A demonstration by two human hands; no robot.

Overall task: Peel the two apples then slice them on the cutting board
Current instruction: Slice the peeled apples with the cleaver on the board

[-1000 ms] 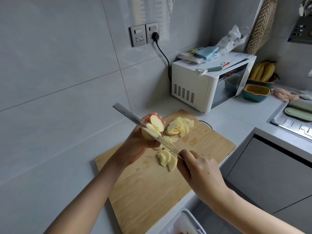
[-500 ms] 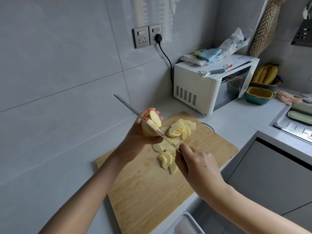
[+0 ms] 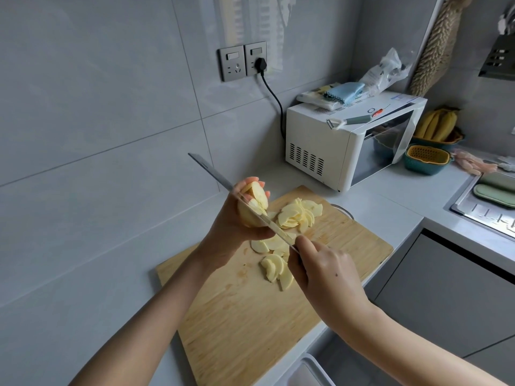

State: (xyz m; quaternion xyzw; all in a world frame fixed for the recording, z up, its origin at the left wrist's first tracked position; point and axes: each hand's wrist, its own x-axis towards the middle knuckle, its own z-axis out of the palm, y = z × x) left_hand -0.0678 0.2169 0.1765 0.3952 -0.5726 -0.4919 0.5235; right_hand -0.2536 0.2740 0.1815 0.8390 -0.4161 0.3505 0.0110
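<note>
Left hand (image 3: 228, 229) fingers (image 3: 250, 180) curled round a peeled apple piece (image 3: 250, 215), held up above the far part of the cutting board (image 3: 245, 324), centre frame. Apple is partly cut, with cut faces showing on its top right. Right hand (image 3: 326, 271) clenched on the handle of the knife (image 3: 223, 182); handle hidden inside the grip. Blade runs diagonally up-left from the right hand, lies against the apple piece and sticks out past the left hand toward the wall.

Apple slices on the board: one fanned pile of slices (image 3: 299, 214) just right of the held apple, another loose group (image 3: 274, 267) below the blade, touching or just beside the right hand's knuckles. Board is wooden and sits on the grey tabletop (image 3: 390, 207), angled to its edge.

Containers: teal basket (image 3: 443, 141) at right holds bananas (image 3: 437, 125). Yellow strainer (image 3: 426, 156) is nested in a teal bowl in front of it; contents cannot be told. Sink (image 3: 473, 210) at right edge has green items (image 3: 494, 195) in it. White bin (image 3: 306, 370) at bottom edge, contents not visible.

White microwave (image 3: 315, 146) behind the board, upper right, with a peeler (image 3: 348, 121), blue cloth (image 3: 345, 91) and plastic bag (image 3: 387, 71) on top. Wall sockets (image 3: 242, 62) above, one with a black plug (image 3: 261, 64).
</note>
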